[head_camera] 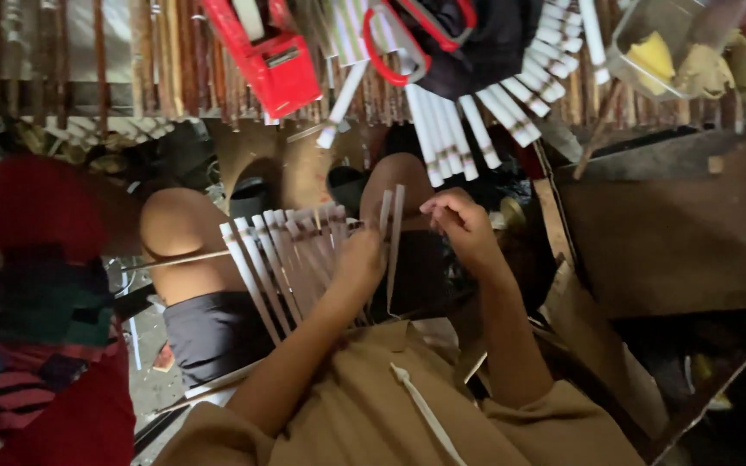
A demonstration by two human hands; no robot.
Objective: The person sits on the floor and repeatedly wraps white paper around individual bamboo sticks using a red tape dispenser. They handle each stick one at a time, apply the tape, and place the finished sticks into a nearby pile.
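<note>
A fan of pale flat strips [282, 255] lies across my lap, spreading from my left hand toward my left knee. My left hand [360, 259] grips the gathered ends of these strips, with two more strips [392, 229] standing upright beside its fingers. My right hand [461, 226] is just to the right, fingers curled and pinching near the top of the upright strips. A thin stick [174, 261] pokes out leftward from under the fan over my thigh.
A slatted bench [166, 69] at the top holds a red stapler-like tool [274, 60], red-handled scissors [390, 52], rows of white strips [477, 125] and a clear tub of yellow scraps [675, 52]. Brown board [675, 224] lies right; red and striped cloth [36, 345] left.
</note>
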